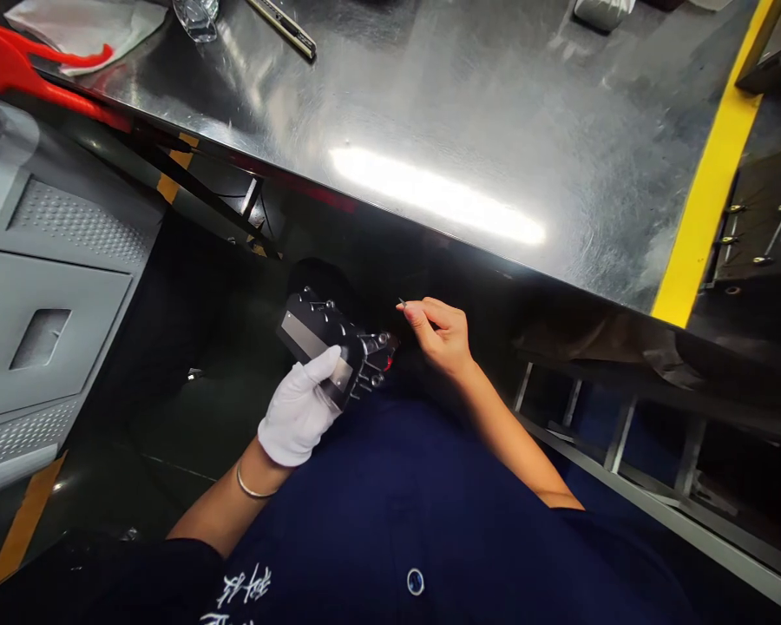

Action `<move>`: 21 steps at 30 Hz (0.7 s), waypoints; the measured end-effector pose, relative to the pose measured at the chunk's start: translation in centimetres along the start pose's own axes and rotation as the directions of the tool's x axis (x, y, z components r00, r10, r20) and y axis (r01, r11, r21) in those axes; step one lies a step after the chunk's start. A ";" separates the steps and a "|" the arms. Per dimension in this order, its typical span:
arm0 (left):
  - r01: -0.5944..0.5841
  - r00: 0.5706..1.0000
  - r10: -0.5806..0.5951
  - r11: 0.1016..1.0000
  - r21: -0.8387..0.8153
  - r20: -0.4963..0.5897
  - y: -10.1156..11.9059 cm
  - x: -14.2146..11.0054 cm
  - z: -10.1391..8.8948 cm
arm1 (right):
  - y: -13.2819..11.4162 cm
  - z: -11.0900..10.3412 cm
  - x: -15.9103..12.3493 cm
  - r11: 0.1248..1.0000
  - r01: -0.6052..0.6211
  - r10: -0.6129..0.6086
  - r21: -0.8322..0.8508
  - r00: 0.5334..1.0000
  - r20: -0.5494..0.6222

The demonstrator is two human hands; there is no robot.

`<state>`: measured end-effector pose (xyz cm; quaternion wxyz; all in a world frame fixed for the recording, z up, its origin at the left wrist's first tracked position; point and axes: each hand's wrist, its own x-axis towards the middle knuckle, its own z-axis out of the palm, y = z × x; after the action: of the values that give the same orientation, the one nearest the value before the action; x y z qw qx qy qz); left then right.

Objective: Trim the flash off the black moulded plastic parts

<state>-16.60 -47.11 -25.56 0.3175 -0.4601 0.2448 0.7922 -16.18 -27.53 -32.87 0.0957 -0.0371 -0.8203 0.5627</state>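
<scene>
My left hand point(299, 417), in a white glove, is wrapped round a black device with a silver side plate point(312, 340). Small metal posts and a red spot show at its right end. The device is held tilted in front of my body, below the table's front edge. To its right is my bare right hand point(446, 334), apart from the device. Its thumb and index finger are pinched on a small dark, thin piece point(402, 303), too small to name.
Beyond my hands stretches a shiny metal table point(495, 113) with a yellow strip point(716, 191) along its right side. A utility knife point(283, 28) and a clear glass item point(197, 17) lie on it. A red tool point(52, 87) crosses its left edge. A grey plastic case point(52, 295) stands left.
</scene>
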 end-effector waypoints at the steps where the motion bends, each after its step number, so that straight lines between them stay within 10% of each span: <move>1: -0.014 0.999 0.014 1.000 0.005 -0.038 0.0 0.2 -0.1 | -0.5 -0.1 -0.2 1.000 0.006 -0.007 0.018 0.998 0.055; 5: -0.298 0.954 0.300 0.941 0.160 0.013 0.0 1.1 -0.5 | -3.2 -0.2 -1.4 0.989 -0.002 -0.034 0.148 0.970 0.242; 9: -0.624 0.780 0.609 0.734 0.268 0.147 -0.2 1.5 -1.1 | -4.5 -0.1 -1.8 0.978 -0.051 -0.019 0.202 0.944 0.329; 21: -0.670 0.717 0.686 0.629 0.393 0.124 -0.4 2.1 -2.6 | -4.2 -0.2 -1.4 0.958 -0.217 0.130 0.187 0.912 0.390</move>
<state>-15.58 -48.03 -28.66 0.0811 -0.2712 0.5661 0.7742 -14.60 -29.08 -29.08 -0.1091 0.0084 -0.7472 0.6555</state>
